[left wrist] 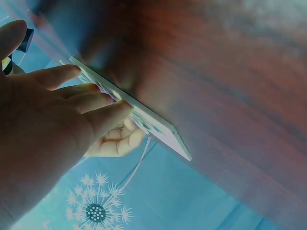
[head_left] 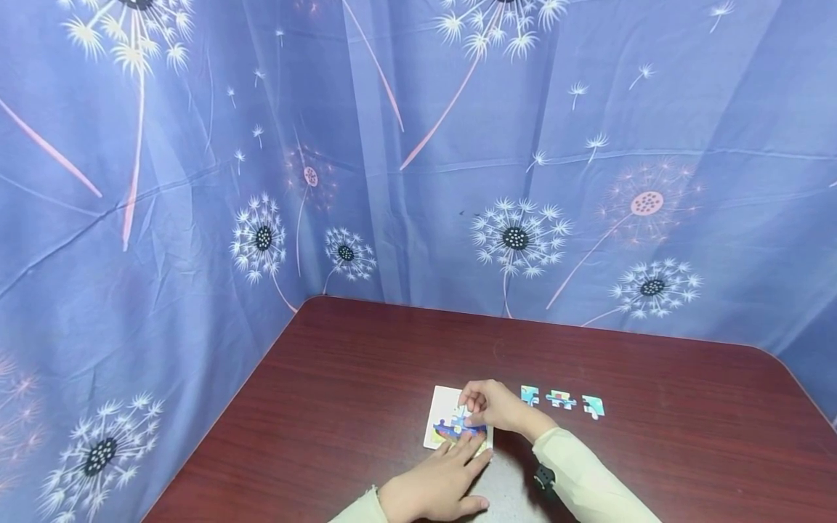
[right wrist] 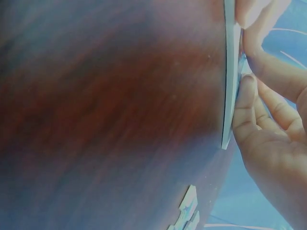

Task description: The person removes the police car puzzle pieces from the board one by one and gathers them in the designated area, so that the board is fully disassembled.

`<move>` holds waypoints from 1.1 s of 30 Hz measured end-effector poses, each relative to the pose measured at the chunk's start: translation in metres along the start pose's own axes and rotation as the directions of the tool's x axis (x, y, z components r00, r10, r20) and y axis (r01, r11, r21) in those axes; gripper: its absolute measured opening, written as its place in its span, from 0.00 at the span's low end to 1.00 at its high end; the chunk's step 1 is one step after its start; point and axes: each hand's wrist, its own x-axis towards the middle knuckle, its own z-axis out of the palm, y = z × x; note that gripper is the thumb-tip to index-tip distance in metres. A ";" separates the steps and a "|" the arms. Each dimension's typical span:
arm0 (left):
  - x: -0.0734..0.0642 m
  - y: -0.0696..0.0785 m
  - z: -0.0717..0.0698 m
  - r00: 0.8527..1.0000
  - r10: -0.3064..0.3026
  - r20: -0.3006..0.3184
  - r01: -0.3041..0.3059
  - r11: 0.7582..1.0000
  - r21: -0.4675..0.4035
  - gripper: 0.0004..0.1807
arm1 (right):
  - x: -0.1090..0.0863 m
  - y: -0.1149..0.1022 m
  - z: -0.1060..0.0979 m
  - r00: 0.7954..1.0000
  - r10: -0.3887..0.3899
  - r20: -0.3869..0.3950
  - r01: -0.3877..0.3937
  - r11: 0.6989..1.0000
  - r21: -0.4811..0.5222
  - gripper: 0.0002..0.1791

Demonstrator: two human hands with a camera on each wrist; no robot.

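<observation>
A white jigsaw puzzle board lies on the table, partly filled with blue and yellow pieces. Across its near edge stretch the straight fingers of my left hand, pressing on the assembled pieces. Over the board's right part, my right hand pinches a light blue puzzle piece between thumb and fingers. The fingers hide part of that piece. In the left wrist view, the fingertips touch the board's face. The right wrist view shows the board edge-on, with the thumb against it.
To the right of the board, three loose pieces lie in a row: a left one, a middle one and a right one. The dark red wooden table meets a blue dandelion-print curtain behind.
</observation>
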 end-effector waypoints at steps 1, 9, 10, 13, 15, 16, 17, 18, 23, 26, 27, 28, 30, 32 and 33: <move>0.001 0.000 0.000 1.000 -0.005 -0.005 0.005 1.000 0.009 0.38 | 0.000 0.000 0.000 1.000 0.001 0.001 -0.001 1.000 0.002 0.12; 0.007 0.008 0.001 0.996 -0.085 -0.009 0.086 0.994 0.064 0.39 | 0.002 -0.002 -0.002 1.000 0.012 0.010 -0.012 1.000 0.006 0.12; 0.008 0.009 0.000 0.995 -0.095 -0.007 0.095 0.994 0.062 0.39 | 0.002 -0.002 -0.002 1.000 0.014 0.012 -0.014 1.000 0.005 0.12; 0.009 0.012 -0.001 0.993 -0.116 -0.007 0.117 0.991 0.058 0.39 | 0.003 -0.001 -0.002 1.000 0.013 0.014 -0.013 1.000 -0.002 0.12; 0.009 0.013 -0.002 0.993 -0.122 -0.009 0.122 0.991 0.057 0.39 | 0.003 0.000 -0.002 1.000 0.011 0.013 -0.011 1.000 -0.006 0.12; 0.009 0.014 -0.002 0.993 -0.122 -0.008 0.122 0.991 0.055 0.39 | 0.003 0.000 -0.002 1.000 0.010 0.013 -0.010 1.000 -0.006 0.12; 0.009 0.014 -0.003 0.993 -0.120 -0.008 0.120 0.991 0.056 0.39 | 0.003 0.001 -0.002 1.000 0.009 0.012 -0.009 1.000 -0.005 0.12; 0.009 0.014 -0.003 0.993 -0.119 -0.007 0.119 0.992 0.052 0.39 | 0.002 0.001 -0.002 1.000 0.010 0.010 -0.010 1.000 0.000 0.12; 0.009 0.014 -0.005 0.994 -0.110 -0.006 0.111 0.993 0.038 0.38 | 0.001 0.003 -0.003 1.000 -0.001 -0.004 0.001 1.000 0.028 0.13; 0.010 0.014 -0.005 0.994 -0.111 -0.009 0.111 0.993 0.039 0.38 | 0.001 0.004 -0.002 1.000 -0.017 -0.013 0.018 0.999 0.047 0.13; 0.010 0.014 -0.004 0.994 -0.110 -0.011 0.110 0.993 0.038 0.38 | 0.001 0.004 -0.003 0.999 -0.028 -0.016 0.029 0.998 0.054 0.13; 0.010 0.014 -0.004 0.994 -0.109 -0.013 0.109 0.993 0.037 0.38 | 0.001 0.004 -0.002 0.999 -0.033 -0.019 0.034 0.998 0.059 0.12; 0.010 0.013 -0.003 0.994 -0.108 -0.017 0.109 0.993 0.035 0.38 | 0.001 0.004 -0.002 0.999 -0.036 -0.022 0.038 0.997 0.068 0.12; 0.010 0.013 -0.002 0.994 -0.107 -0.020 0.108 0.994 0.034 0.38 | 0.001 0.004 -0.003 0.999 -0.048 -0.025 0.050 0.996 0.078 0.11; 0.010 0.013 -0.001 0.994 -0.106 -0.020 0.107 0.994 0.034 0.38 | 0.001 0.003 -0.003 0.998 -0.050 -0.026 0.052 0.995 0.085 0.10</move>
